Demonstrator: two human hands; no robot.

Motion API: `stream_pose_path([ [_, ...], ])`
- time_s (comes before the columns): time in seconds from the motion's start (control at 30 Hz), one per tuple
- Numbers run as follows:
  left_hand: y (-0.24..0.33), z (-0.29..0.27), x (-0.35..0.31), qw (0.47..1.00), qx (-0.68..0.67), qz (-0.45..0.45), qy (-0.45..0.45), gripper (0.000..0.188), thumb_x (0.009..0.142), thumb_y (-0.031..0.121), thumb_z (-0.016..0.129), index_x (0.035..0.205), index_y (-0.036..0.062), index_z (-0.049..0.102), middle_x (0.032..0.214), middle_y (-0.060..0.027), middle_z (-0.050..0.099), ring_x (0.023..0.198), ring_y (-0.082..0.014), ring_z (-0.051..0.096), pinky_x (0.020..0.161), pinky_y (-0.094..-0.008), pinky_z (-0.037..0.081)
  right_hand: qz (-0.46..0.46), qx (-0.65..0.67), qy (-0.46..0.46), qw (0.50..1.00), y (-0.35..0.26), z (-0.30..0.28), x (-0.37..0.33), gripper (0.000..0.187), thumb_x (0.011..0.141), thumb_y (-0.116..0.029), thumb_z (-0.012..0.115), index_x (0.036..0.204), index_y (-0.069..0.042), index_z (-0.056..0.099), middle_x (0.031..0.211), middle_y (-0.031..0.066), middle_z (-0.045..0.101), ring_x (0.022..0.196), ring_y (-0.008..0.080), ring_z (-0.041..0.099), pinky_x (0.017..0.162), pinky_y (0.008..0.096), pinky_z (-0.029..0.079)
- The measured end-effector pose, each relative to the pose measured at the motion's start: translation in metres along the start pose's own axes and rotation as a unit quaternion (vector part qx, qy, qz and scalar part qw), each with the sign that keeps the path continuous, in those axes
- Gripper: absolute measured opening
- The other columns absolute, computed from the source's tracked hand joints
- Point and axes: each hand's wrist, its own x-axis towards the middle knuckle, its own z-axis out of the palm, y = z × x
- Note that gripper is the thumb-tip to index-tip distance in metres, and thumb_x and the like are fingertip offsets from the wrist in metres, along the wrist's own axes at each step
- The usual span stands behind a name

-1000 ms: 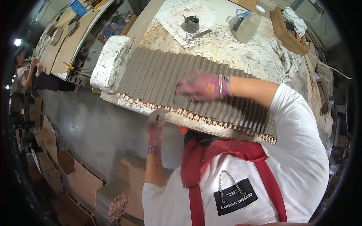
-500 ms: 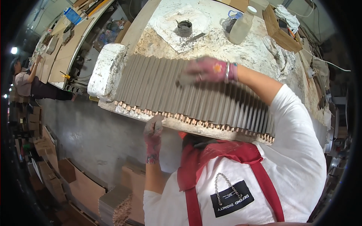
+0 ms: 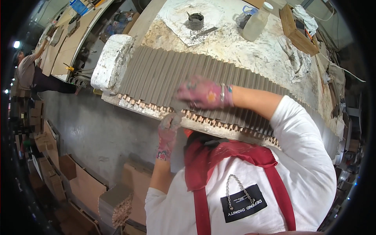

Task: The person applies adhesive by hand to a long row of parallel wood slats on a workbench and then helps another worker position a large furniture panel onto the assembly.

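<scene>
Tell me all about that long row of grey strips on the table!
The row of grey strips looks like many thin slats standing on edge, packed side by side, coated in dull grey paste. Their reddish-brown ends show along the near edge. The row runs across the table. A white block sits at one end. The gloved right hand rests on top.

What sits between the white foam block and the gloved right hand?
In the head view, only grey ridged slats lie between the white foam block and the right hand.
</scene>
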Motion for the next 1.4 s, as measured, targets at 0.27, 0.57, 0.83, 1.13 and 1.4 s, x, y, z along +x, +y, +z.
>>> stream_pose_path([
  [0.27, -0.006, 0.005, -0.004, 0.995, -0.092, -0.013, -0.044, 0.041, 0.079, -0.002, 0.056, 0.119, -0.0032, 0.05, 0.104, -0.0071, 0.057, 0.081, -0.0109, 0.054, 0.069, -0.0209, 0.046, 0.075, 0.121, -0.055, 0.988, 0.018, -0.02, 0.002, 0.044, 0.081, -0.029, 0.058, 0.122, -0.015, 0.049, 0.114, 0.0106, 0.054, 0.099, 0.0288, 0.054, 0.088, 0.045, 0.039],
  [0.57, -0.016, -0.005, -0.013, 0.926, -0.321, -0.186, 0.07, 0.051, 0.081, 0.012, 0.038, 0.129, -0.0048, 0.035, 0.115, -0.0222, 0.049, 0.083, -0.0212, 0.057, 0.067, -0.0259, 0.047, 0.128, 0.058, 0.029, 0.99, 0.033, -0.026, -0.023, 0.04, 0.08, -0.018, 0.057, 0.119, -0.014, 0.051, 0.109, 0.0106, 0.054, 0.099, 0.0319, 0.052, 0.085, 0.0425, 0.04],
  [0.83, -0.001, 0.009, -0.004, 0.955, -0.23, -0.152, -0.112, 0.05, 0.085, 0.019, 0.046, 0.125, -0.0106, 0.038, 0.11, -0.0241, 0.055, 0.087, -0.0182, 0.058, 0.063, -0.0225, 0.047, 0.011, -0.023, -0.053, 0.998, 0.013, -0.029, -0.054, 0.042, 0.083, -0.03, 0.057, 0.121, -0.015, 0.049, 0.113, 0.0081, 0.054, 0.103, 0.0271, 0.053, 0.089, 0.0447, 0.04],
  [1.13, 0.031, 0.038, -0.01, 0.997, 0.032, -0.069, -0.017, 0.018, 0.079, 0.016, 0.062, 0.09, 0.0016, 0.065, 0.088, -0.0055, 0.064, 0.081, -0.0139, 0.059, 0.073, -0.0257, 0.047, 0.114, -0.035, -0.031, 0.992, 0.03, -0.05, -0.054, 0.023, 0.082, -0.026, 0.061, 0.1, -0.013, 0.058, 0.096, 0.0094, 0.059, 0.086, 0.0238, 0.058, 0.077, 0.0379, 0.046],
  [1.4, 0.018, 0.031, -0.007, 0.995, 0.076, -0.044, -0.044, 0.028, 0.08, -0.001, 0.059, 0.108, -0.0013, 0.057, 0.094, -0.0043, 0.062, 0.088, -0.0141, 0.06, 0.075, -0.0229, 0.047, 0.311, -0.122, -0.034, 0.942, 0.057, -0.057, -0.04, 0.02, 0.077, -0.017, 0.062, 0.096, -0.011, 0.057, 0.091, 0.0116, 0.06, 0.085, 0.0247, 0.058, 0.073, 0.0382, 0.046],
])
